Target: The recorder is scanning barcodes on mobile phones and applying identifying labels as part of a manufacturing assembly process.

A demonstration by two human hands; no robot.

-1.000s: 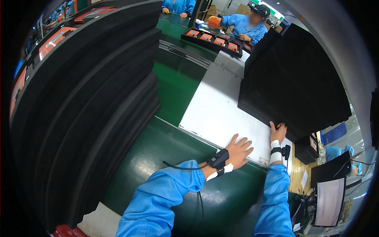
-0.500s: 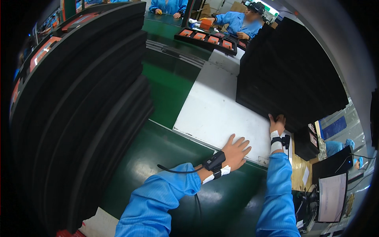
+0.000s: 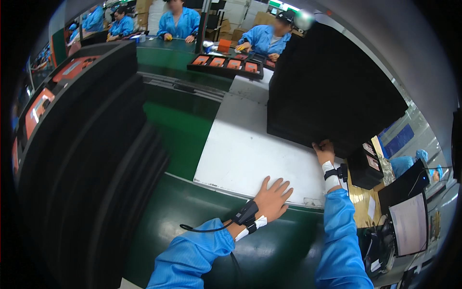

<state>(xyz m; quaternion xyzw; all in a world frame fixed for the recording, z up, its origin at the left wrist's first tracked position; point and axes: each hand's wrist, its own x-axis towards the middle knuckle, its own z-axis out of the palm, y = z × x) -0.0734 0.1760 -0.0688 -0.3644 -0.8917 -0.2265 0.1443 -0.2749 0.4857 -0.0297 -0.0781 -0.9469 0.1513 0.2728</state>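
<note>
My left hand (image 3: 270, 200) is open, its fingers spread over the near edge of a white board (image 3: 240, 149). A strap with a small black device is around that wrist. At the lower near edge of a tall stack of black trays (image 3: 332, 86), my right hand (image 3: 325, 152) has its fingers bent against the bottom tray; the fingertips are partly hidden there. That stack stands on the right part of the white board. Another tall stack of black trays (image 3: 91, 139) rises at my left, with orange-red flat pieces (image 3: 72, 69) in its top tray.
The board lies on a green work surface (image 3: 192, 216). Ahead, a black tray (image 3: 224, 70) holds several orange pieces, with co-workers in blue behind it. To the right are a smaller black tray stack (image 3: 364, 166) and a monitor (image 3: 409, 224).
The view has shifted, so the stacks, board and hands sit differently in the picture. My right fingers look more bent at the stack's base. My left hand stays spread at the board's edge.
</note>
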